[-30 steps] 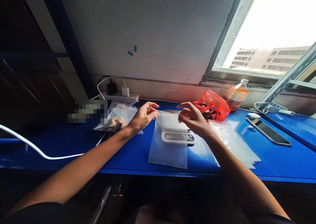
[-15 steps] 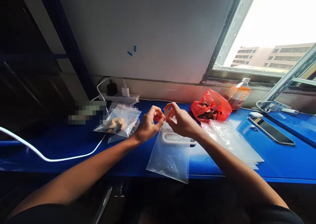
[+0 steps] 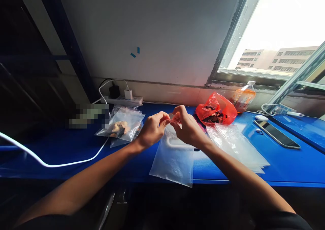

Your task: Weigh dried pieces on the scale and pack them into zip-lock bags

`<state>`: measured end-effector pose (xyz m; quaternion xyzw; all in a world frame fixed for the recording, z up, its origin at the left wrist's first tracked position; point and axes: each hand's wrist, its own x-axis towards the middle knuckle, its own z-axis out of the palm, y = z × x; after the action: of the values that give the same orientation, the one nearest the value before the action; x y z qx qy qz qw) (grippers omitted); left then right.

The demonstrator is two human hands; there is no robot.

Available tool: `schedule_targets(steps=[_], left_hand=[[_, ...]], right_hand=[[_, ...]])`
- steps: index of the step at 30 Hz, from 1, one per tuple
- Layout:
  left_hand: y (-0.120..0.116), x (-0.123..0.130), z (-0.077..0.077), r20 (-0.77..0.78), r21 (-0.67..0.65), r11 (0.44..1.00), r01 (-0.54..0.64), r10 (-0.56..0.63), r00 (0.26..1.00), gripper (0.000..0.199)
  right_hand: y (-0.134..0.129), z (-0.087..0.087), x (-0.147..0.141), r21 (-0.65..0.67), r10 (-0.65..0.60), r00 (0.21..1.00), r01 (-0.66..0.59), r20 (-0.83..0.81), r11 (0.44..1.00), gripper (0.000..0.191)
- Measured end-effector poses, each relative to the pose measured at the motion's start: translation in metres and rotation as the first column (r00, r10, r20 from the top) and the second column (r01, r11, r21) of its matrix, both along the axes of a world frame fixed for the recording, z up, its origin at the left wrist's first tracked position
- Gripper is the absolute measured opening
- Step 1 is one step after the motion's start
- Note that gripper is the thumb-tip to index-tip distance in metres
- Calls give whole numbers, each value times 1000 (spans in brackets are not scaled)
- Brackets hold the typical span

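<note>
My left hand (image 3: 154, 128) and my right hand (image 3: 187, 127) meet at the middle of the blue table, both pinching the top edge of a clear plastic bag (image 3: 172, 165). The bag hangs down from my fingertips, looks flat, and its lower end reaches past the table's front edge. Through it shows part of a white rounded object (image 3: 175, 142), mostly hidden by the bag and my right hand. To the left lie filled clear bags (image 3: 122, 127) with light brown pieces inside. A stack of flat clear bags (image 3: 238, 148) lies beside my right forearm.
A red plastic bag (image 3: 215, 110) with dark dried pieces stands behind the stack, near an orange drink bottle (image 3: 244, 96). A phone (image 3: 276, 134) and a white earphone case (image 3: 261, 118) lie at the right. A power strip (image 3: 135, 101) and white cable (image 3: 76, 163) are at the left.
My fingers have drawn closer together at the bag's top edge, the right hand's fingers curling in more. The bag stays in nearly the same place.
</note>
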<state>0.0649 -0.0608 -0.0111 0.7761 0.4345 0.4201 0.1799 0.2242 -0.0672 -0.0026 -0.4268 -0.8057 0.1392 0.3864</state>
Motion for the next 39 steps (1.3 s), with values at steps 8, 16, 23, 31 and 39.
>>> schedule_targets(steps=[8, 16, 23, 31, 39], left_hand=[[0, -4, 8, -3, 98, 991, -89, 89, 996, 14], [9, -8, 11, 41, 85, 991, -105, 101, 994, 14], [11, -4, 11, 72, 68, 993, -101, 96, 993, 13], [14, -5, 11, 94, 43, 994, -100, 95, 991, 13], [22, -10, 5, 109, 5, 996, -92, 91, 990, 14]], right_hand=[[-5, -1, 17, 34, -93, 996, 93, -15, 995, 20], [-11, -2, 37, -37, -210, 977, 209, -41, 977, 19], [-16, -7, 49, -4, -225, 974, 225, -35, 974, 16], [-19, -9, 58, -22, -279, 960, 279, -32, 960, 14], [-17, -15, 71, -49, -320, 946, 318, -41, 947, 17]])
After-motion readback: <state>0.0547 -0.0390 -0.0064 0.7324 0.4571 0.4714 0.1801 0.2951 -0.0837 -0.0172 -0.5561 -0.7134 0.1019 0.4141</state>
